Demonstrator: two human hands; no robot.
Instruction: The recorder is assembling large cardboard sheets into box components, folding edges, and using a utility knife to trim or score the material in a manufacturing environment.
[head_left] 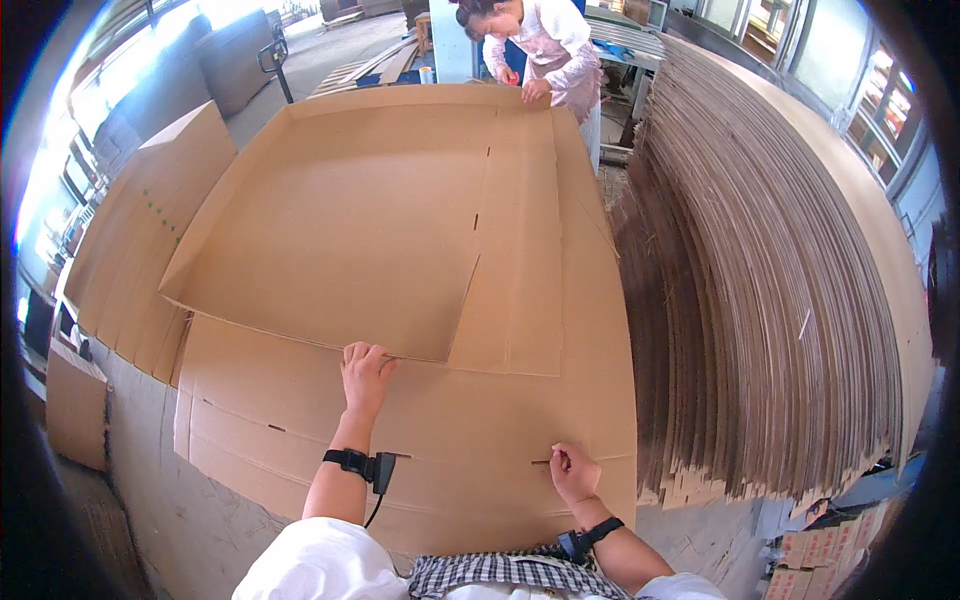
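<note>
A large brown cardboard sheet [350,200] with folded-up edges and several slots lies on top of a wider flat cardboard sheet [480,420]. My left hand [365,380] has its fingers closed over the near edge of the upper sheet. Lower right, my right hand [575,473] is curled above the lower sheet, beside one of its slots. Whatever its fingers may hold is too small or hidden to make out. At the far end, a co-worker [545,50] bends over the upper sheet, one hand on its far right corner and a small red object in the other.
A tall stack of cardboard sheets [770,270] stands close on the right. More stacked cardboard [150,230] leans along the left side. Flattened printed boxes [820,560] lie at the lower right. A pallet jack handle [275,60] rises at the far left.
</note>
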